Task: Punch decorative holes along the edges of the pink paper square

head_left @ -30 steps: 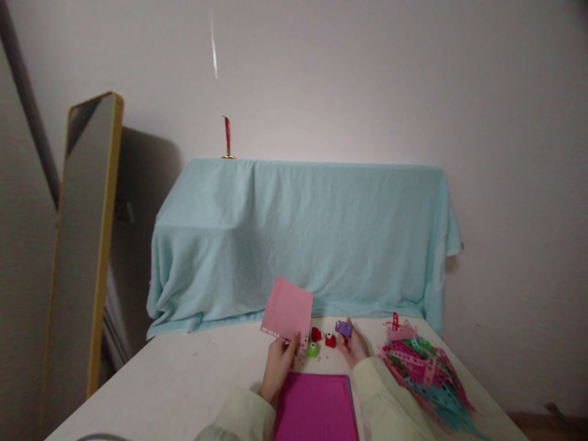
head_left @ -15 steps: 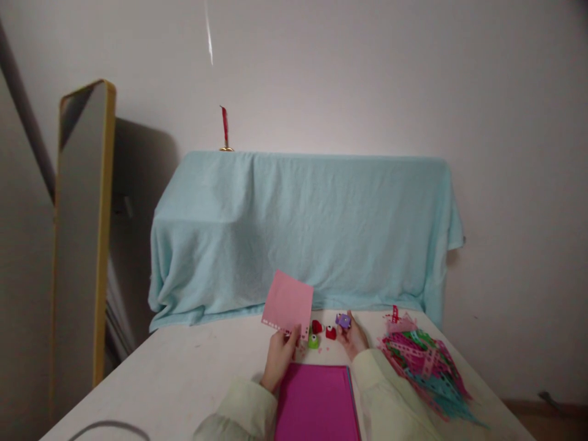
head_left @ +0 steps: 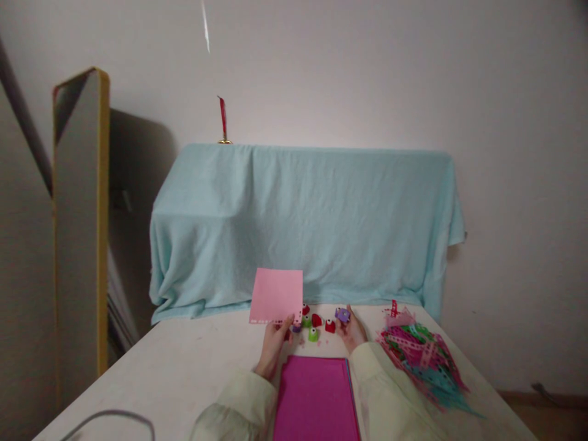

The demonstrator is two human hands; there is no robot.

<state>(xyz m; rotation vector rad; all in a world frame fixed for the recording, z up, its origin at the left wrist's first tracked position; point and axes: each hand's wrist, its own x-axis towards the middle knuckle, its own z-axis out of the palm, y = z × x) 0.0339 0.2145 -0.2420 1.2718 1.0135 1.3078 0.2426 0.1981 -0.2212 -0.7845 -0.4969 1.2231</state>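
Observation:
My left hand (head_left: 274, 344) pinches a pink sheet of paper (head_left: 277, 295) by its lower right corner and holds it up over the table. Small punched holes run along the sheet's bottom edge and begin up its right side. In my right hand (head_left: 353, 331) is a small purple craft punch (head_left: 342, 315), gripped between thumb and fingers, apart from the paper. Between the hands lie several more small punches, among them a green punch (head_left: 313, 334) and a red punch (head_left: 329, 326). Pink paper bits are scattered near them.
A stack of magenta sheets (head_left: 316, 398) lies in front of me. To the right is a heap of punched paper strips (head_left: 425, 355). A light blue cloth (head_left: 303, 220) covers something at the back. A dark cable (head_left: 113, 413) lies at front left; a mirror (head_left: 78, 233) stands beyond.
The pink sheet has moved left and turned so its bottom edge is nearly level. More punches show behind my left hand. My right hand still holds the purple punch. The view has shifted slightly.

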